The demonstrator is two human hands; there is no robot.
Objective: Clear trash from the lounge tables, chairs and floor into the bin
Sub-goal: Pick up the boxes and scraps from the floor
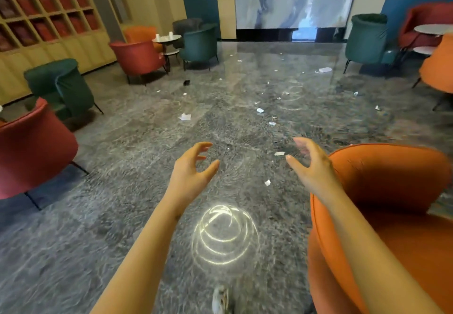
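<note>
Several scraps of white paper lie scattered over the grey marble floor. One scrap [267, 182] lies between my hands, another [279, 153] just beyond my right thumb, and a larger crumpled piece [185, 116] lies farther ahead on the left. A white wrapper [325, 70] and a small dark item [186, 82] lie far off. My left hand [192, 166] and my right hand [310, 164] are both held out above the floor, fingers spread and loosely bent, holding nothing. White cups [157, 37] stand on a far round table [166, 39]. No bin is in view.
An orange armchair [382, 215] stands close on my right, a red one [31, 147] close on my left. More green, red and orange chairs ring the room. Another round table [434, 29] stands at the far right. A shelf wall runs along the left.
</note>
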